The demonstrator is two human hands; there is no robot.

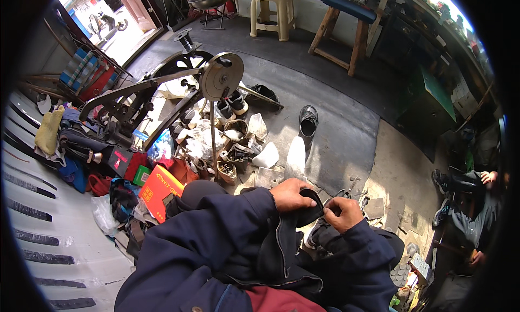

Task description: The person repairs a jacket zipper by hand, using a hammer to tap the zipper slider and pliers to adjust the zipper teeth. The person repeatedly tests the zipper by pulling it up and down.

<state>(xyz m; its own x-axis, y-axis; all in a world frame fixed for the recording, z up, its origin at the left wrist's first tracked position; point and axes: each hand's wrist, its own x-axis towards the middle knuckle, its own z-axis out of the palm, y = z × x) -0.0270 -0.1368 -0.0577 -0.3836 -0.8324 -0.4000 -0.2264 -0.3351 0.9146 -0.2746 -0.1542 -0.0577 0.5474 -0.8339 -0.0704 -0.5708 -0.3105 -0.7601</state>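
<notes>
Both my hands are above my lap, working on a black piece with a curved, raised rim (306, 216); its exact kind is hard to make out. My left hand (292, 195) grips its left side, thumb laid over the rim. With fingertips pinched together, my right hand (344, 213) holds the edge on the right side. Dark cloth with an open zipper (283, 249) hangs just below my hands. Farther ahead on the floor stands a black shoe (309, 121), with a white elongated shape (295, 156) nearer to me.
A hand-cranked sewing machine with a big wheel (222, 76) stands ahead left, among bags and shoes. An orange-red box (161, 193) lies left of my knee. A cream stool (272, 11) and a blue-topped stool (349, 8) stand behind. Another person (471, 214) sits at right.
</notes>
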